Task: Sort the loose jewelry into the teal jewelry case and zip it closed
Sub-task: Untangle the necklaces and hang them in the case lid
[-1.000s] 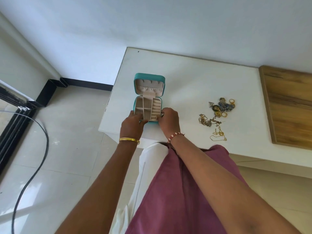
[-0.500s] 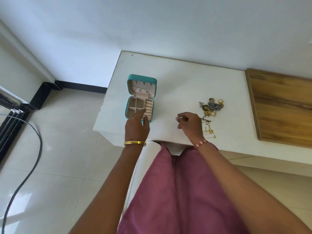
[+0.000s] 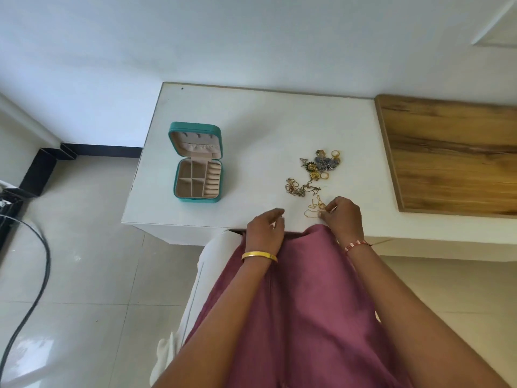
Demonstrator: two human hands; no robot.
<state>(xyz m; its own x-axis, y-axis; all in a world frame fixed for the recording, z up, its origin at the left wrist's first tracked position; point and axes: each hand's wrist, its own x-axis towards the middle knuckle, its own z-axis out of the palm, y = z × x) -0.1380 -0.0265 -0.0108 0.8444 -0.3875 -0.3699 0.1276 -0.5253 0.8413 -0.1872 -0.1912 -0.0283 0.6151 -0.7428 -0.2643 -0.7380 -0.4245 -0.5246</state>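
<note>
- Head view showed the teal jewelry case (image 3: 197,163) standing open near the left end of the white tabletop (image 3: 260,121), lid upright, beige lining split into small compartments and ring rolls.
- Loose jewelry (image 3: 316,172) lay well apart to its right: gold rings, dark floral pieces and tangled chains in a cluster.
- Thin gold chain (image 3: 314,210) lay nearest the front edge, the right hand (image 3: 344,218) pinching it with curled fingers.
- Left hand (image 3: 265,229) hovered at the front edge, its fingers relaxed and holding nothing.
- Wooden panel (image 3: 453,155) adjoined the tabletop on the right.
</note>
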